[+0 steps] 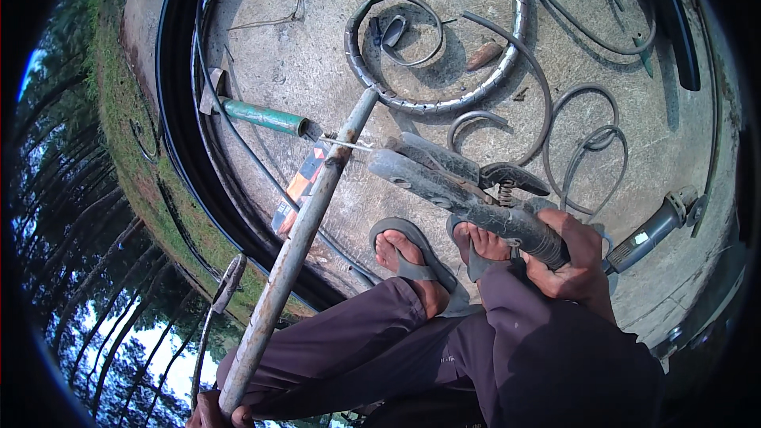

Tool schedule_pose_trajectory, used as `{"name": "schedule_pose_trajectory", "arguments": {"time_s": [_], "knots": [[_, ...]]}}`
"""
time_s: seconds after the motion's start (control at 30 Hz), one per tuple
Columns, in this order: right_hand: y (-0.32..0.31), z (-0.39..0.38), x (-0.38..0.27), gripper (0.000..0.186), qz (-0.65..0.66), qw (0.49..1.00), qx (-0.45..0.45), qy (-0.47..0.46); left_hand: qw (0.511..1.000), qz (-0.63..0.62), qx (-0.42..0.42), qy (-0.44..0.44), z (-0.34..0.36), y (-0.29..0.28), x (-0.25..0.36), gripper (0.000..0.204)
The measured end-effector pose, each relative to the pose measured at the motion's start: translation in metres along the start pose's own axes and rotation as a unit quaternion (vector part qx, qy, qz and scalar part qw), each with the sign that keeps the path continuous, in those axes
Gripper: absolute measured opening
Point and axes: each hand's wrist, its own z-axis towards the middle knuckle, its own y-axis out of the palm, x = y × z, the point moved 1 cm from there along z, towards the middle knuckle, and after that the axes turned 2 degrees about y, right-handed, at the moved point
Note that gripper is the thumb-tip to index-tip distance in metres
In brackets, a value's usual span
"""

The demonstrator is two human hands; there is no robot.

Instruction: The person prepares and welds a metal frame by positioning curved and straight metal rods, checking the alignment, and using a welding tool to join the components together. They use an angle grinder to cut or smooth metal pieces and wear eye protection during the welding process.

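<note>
In my right hand is the handle of a worn grey welding electrode holder, with a coil spring near its middle. A thin pale welding rod runs from its jaws across a metal pipe; whether it touches the pipe I cannot tell. The rusty, scuffed pipe slants from the lower left up to the middle. My left hand grips its near end, partly cut off by the lower edge. At its far end the pipe meets a curved metal ring with a spiral strip inside.
A hammer with a green handle lies left. Beside it sits an orange and black packet. Bent metal strips and an angle grinder are on the right. A large dark hoop curves round the concrete. My sandalled feet stand below.
</note>
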Motion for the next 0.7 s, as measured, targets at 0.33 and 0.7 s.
{"name": "schedule_pose_trajectory", "arguments": {"time_s": [0.33,0.7], "knots": [[-0.013,-0.006,0.002,0.056,-0.051,0.997,-0.061,0.001,0.998,0.041,0.028,0.023,-0.006,0.006,-0.006,0.046],[-0.008,-0.009,0.002,0.056,-0.057,0.997,-0.034,-0.045,0.999,0.017,0.037,0.017,0.001,0.007,0.003,0.047]]}}
